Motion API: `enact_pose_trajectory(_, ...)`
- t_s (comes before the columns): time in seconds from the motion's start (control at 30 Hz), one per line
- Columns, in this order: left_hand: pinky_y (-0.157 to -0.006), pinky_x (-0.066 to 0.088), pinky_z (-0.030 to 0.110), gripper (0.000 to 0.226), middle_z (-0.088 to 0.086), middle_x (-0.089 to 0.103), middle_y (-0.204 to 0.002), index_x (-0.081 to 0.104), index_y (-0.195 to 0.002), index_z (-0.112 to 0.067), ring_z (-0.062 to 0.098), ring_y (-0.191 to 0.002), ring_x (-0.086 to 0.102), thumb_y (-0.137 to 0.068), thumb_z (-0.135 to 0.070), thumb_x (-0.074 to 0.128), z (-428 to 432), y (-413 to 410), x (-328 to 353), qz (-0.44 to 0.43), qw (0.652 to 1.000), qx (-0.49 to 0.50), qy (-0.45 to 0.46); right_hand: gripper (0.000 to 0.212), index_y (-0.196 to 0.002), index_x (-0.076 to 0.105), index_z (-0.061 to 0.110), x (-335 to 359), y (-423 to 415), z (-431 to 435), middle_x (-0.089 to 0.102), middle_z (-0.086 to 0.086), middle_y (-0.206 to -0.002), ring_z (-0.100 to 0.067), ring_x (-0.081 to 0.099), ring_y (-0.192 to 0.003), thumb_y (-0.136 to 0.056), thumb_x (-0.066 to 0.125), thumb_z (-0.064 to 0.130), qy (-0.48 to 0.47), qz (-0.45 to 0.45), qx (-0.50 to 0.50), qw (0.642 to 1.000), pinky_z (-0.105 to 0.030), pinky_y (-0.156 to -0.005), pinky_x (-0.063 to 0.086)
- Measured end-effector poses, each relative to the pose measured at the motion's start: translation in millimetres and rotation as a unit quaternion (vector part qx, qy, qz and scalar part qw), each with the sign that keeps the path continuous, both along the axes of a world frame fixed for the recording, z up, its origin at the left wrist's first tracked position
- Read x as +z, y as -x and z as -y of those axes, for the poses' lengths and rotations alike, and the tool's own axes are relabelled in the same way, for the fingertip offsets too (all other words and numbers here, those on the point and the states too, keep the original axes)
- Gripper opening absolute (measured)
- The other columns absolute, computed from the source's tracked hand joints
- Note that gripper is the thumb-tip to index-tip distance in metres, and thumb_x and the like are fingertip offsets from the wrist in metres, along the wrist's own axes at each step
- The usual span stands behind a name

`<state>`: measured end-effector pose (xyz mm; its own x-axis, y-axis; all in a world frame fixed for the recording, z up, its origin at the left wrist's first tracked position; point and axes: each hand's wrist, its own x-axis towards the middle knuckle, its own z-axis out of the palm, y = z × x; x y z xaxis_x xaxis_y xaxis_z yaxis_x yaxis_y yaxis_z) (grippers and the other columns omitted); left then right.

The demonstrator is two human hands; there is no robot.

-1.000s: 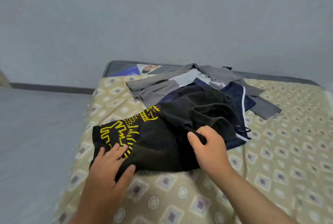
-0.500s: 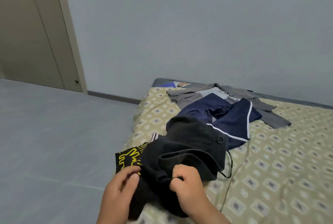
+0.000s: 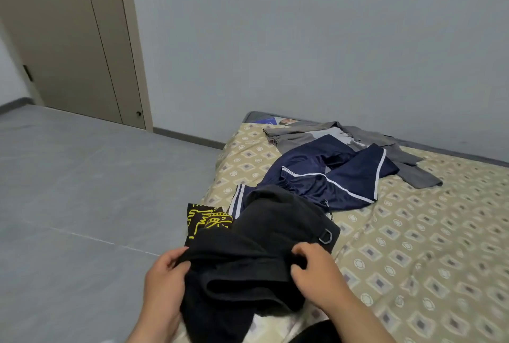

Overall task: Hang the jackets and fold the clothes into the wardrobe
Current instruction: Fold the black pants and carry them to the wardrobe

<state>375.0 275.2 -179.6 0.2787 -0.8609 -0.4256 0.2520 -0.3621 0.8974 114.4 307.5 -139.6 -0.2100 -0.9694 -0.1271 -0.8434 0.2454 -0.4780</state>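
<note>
You're early in the task, I judge: your left hand (image 3: 165, 284) and right hand (image 3: 316, 276) both grip the bunched black fleece garment (image 3: 264, 243) at the near edge of the beige patterned bed (image 3: 413, 232). The navy white-striped trousers (image 3: 330, 177) and grey jacket (image 3: 407, 166) lie unsorted behind it.

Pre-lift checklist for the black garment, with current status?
1. Left hand grips black garment: ok.
2. Right hand grips it: ok.
3. Garment clear of navy pants: not ok, it lies over their near end.
4. Garment flat for folding: not ok, bunched.
5. Grey top out of the way: ok, far end of bed.
6. Wardrobe path: cannot tell, no wardrobe in view.
</note>
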Motion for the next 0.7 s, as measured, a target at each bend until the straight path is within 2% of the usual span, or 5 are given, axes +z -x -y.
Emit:
enact_pose_trajectory(0.17, -0.092, 0.047, 0.04, 0.04, 0.006, 0.066, -0.113, 0.067, -0.112, -0.013, 0.029, -0.108, 0.06, -0.08, 0.007, 0.053, -1.5, -10.4, -6.3, 0.232, 0.973, -0.01, 0.007, 0.07, -0.132, 0.051, 0.027, -13.2, -12.3, -2.4, 0.041, -0.006, -0.13, -0.031, 0.04, -0.125, -0.072, 0.07, 0.056, -0.236, -0.124, 0.112, 0.957, -0.037, -0.106, 0.039)
enact_pose_trajectory(0.37, -0.094, 0.039, 0.037, 0.041, -0.005, 0.059, -0.103, 0.069, -0.1, -0.021, 0.02, -0.101, 0.051, -0.062, -0.026, 0.052, -21.6, 11.8, 2.8, 0.495, 0.817, -0.176, 0.236, 0.083, -0.145, 0.035, 0.03, -16.4, -23.3, -1.9, 0.031, -0.009, -0.141, -0.034, 0.031, -0.133, -0.071, 0.073, 0.033, -0.281, -0.173, 0.19, 0.925, -0.043, -0.111, 0.034)
enact_pose_trajectory(0.57, -0.122, 0.004, 0.04, 0.091, -0.015, 0.044, -0.135, 0.049, -0.138, -0.034, 0.009, -0.136, 0.034, -0.058, -0.08, 0.051, -39.8, 42.8, 3.5, 0.587, 0.618, -0.496, 0.169, 0.013, -0.099, 0.048, 0.028, -12.2, -25.4, -3.4, 0.046, 0.0, -0.111, -0.031, 0.048, -0.116, -0.089, 0.054, 0.022, -0.145, -0.084, 0.136, 0.976, -0.039, -0.098, 0.043)
enact_pose_trajectory(0.63, -0.121, 0.013, 0.037, 0.06, -0.017, 0.054, -0.113, 0.057, -0.119, -0.034, 0.009, -0.124, 0.045, -0.07, -0.068, 0.055, -40.6, 45.1, 3.8, 0.593, 0.631, -0.472, 0.165, 0.014, -0.092, 0.042, 0.027, -9.3, -23.7, -2.6, 0.052, 0.003, -0.099, -0.026, 0.055, -0.099, -0.094, 0.055, 0.023, -0.075, -0.02, 0.082, 0.994, -0.036, -0.087, 0.047)
enact_pose_trajectory(0.7, -0.107, 0.035, 0.029, 0.022, -0.013, 0.054, -0.08, 0.053, -0.082, -0.029, 0.013, -0.099, 0.059, -0.083, -0.05, 0.06, -37.9, 39.3, 9.1, 0.555, 0.721, -0.378, 0.172, 0.014, -0.099, 0.043, 0.029, -5.2, -23.1, -3.2, 0.06, 0.004, -0.099, -0.023, 0.057, -0.093, -0.095, 0.057, 0.03, -0.025, 0.019, 0.035, 0.999, -0.035, -0.083, 0.047)
